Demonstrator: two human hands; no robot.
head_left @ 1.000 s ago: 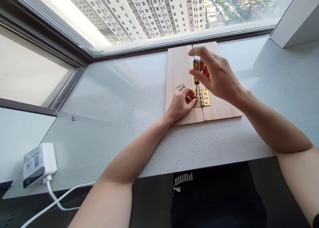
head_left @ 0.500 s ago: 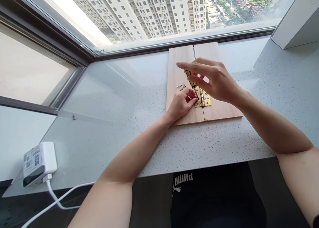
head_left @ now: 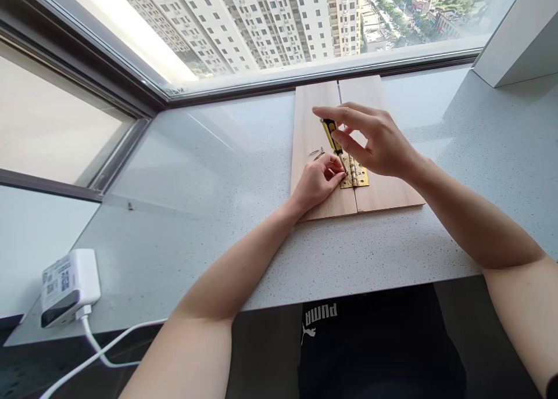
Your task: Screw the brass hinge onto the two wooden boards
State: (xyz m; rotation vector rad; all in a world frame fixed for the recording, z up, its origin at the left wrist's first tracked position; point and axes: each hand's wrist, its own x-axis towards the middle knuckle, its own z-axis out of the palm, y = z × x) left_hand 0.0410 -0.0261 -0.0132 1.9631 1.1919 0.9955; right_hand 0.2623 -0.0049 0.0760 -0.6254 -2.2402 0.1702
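Note:
Two pale wooden boards lie side by side, the left board (head_left: 314, 120) and the right board (head_left: 383, 196), joined across their seam by a brass hinge (head_left: 358, 173). My right hand (head_left: 377, 140) is shut on a yellow-and-black screwdriver (head_left: 330, 135), which leans with its top to the left. Its tip reaches down to the hinge, beside the fingertips of my left hand (head_left: 318, 181). Those fingertips pinch a small screw, mostly hidden, at the hinge's left leaf. Several loose screws (head_left: 318, 153) lie on the left board, just above my left hand.
The boards rest on a speckled grey stone countertop (head_left: 370, 254) against a window frame (head_left: 279, 85). A white charger (head_left: 70, 287) with its cable sits at the lower left. A white panel (head_left: 518, 39) stands at the upper right, and a tiny brown object (head_left: 130, 205) lies on the counter.
The screwdriver has tilted from nearly upright to leaning left, with my right hand's fingers shifting around its handle. My left hand has stayed in place at the hinge.

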